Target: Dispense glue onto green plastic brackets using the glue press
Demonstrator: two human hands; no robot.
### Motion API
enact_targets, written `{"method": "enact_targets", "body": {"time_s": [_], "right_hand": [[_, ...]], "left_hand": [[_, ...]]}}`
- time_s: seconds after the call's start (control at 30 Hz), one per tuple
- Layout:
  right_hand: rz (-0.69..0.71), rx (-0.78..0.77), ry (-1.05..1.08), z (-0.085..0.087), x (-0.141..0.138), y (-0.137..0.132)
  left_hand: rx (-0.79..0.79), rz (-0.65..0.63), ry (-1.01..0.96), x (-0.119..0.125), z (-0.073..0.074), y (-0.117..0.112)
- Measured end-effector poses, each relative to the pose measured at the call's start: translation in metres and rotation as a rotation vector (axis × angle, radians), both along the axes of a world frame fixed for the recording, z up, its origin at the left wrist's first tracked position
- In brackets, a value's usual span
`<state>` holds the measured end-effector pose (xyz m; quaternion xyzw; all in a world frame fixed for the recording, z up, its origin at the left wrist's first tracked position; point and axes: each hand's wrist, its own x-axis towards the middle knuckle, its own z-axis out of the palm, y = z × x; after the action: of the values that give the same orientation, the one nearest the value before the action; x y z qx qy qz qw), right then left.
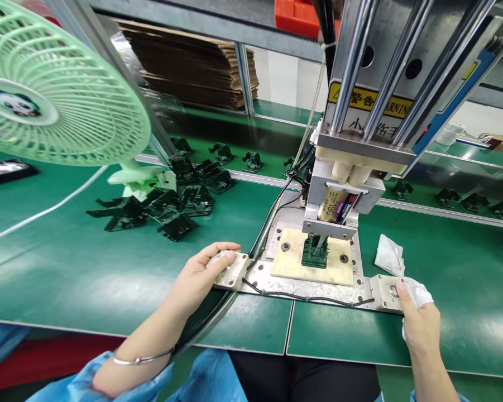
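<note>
My left hand [201,273] rests on the left metal button block [231,269] of a small press, fingers stretched flat over its top. My right hand [418,324] holds a white crumpled cloth [418,293] and its thumb presses the round button [393,290] on the right block. Between the blocks, the press head [339,195] is down on a dark green plastic part [316,252] seated in a cream fixture plate [291,259]. Two battery-like cylinders [338,205] sit in the head.
A pile of black plastic parts [171,206] lies left of the press, with more on the belt [251,162] behind. A green fan [54,84] stands at far left. A crumpled white tissue [388,255] lies right of the fixture. Black cables [272,218] run along the base.
</note>
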<state>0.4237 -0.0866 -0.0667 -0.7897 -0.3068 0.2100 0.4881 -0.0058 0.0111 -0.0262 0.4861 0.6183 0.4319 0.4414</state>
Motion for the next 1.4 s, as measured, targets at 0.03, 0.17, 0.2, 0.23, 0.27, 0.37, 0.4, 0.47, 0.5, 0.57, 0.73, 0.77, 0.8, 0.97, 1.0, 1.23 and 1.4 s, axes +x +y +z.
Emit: {"method": "enact_targets", "body": {"time_s": [0.03, 0.17, 0.2, 0.23, 0.27, 0.37, 0.4, 0.47, 0.5, 0.57, 0.73, 0.77, 0.8, 0.97, 1.0, 1.23, 1.4], "right_hand": [[0.0, 0.002, 0.005, 0.0, 0.0, 0.0], [-0.009, 0.002, 0.024, 0.001, -0.001, 0.0], [-0.011, 0.003, 0.029, 0.001, -0.001, 0.0], [-0.011, 0.005, 0.032, 0.001, -0.002, 0.0], [-0.011, 0.01, 0.033, 0.001, -0.002, 0.0], [-0.006, 0.023, 0.031, 0.001, -0.002, 0.0], [-0.006, 0.023, 0.03, 0.001, -0.002, 0.0], [-0.004, 0.018, 0.027, 0.001, -0.001, 0.0], [-0.003, 0.016, 0.021, 0.001, 0.0, 0.0], [0.002, 0.014, 0.006, 0.0, 0.001, 0.0], [-0.01, -0.011, 0.025, -0.001, -0.001, 0.0], [-0.011, -0.01, 0.029, 0.0, -0.001, 0.0], [-0.012, -0.007, 0.029, 0.001, -0.001, 0.0], [-0.015, -0.02, 0.024, 0.007, -0.003, 0.0], [-0.018, -0.024, 0.026, 0.007, -0.004, 0.0], [-0.009, 0.024, 0.018, 0.005, -0.004, 0.0], [-0.004, 0.004, 0.016, 0.005, -0.004, -0.001]], "left_hand": [[-0.001, 0.001, 0.0, 0.0, 0.0, 0.0], [-0.007, -0.002, -0.008, -0.001, -0.001, 0.0], [-0.008, -0.003, -0.011, -0.001, -0.002, 0.0], [-0.008, -0.005, -0.014, -0.002, -0.002, 0.0], [-0.007, -0.007, -0.017, -0.002, -0.003, 0.0], [-0.006, -0.01, -0.02, -0.003, -0.004, 0.001], [-0.006, -0.011, -0.019, -0.003, -0.004, 0.001], [-0.005, -0.011, -0.012, -0.003, -0.004, 0.001], [-0.005, -0.012, -0.009, -0.003, -0.003, 0.001], [-0.007, -0.013, -0.01, -0.003, -0.003, 0.0], [-0.035, -0.028, -0.04, -0.003, -0.002, -0.001], [-0.042, -0.03, -0.048, -0.003, -0.002, -0.001], [-0.049, -0.028, -0.057, -0.002, -0.001, -0.001], [-0.069, 0.009, -0.088, 0.002, 0.004, -0.001], [-0.072, 0.012, -0.087, 0.002, 0.004, -0.001], [-0.045, -0.02, 0.078, 0.002, 0.005, -0.002], [0.301, -0.139, 0.621, 0.015, 0.042, -0.011]]}}
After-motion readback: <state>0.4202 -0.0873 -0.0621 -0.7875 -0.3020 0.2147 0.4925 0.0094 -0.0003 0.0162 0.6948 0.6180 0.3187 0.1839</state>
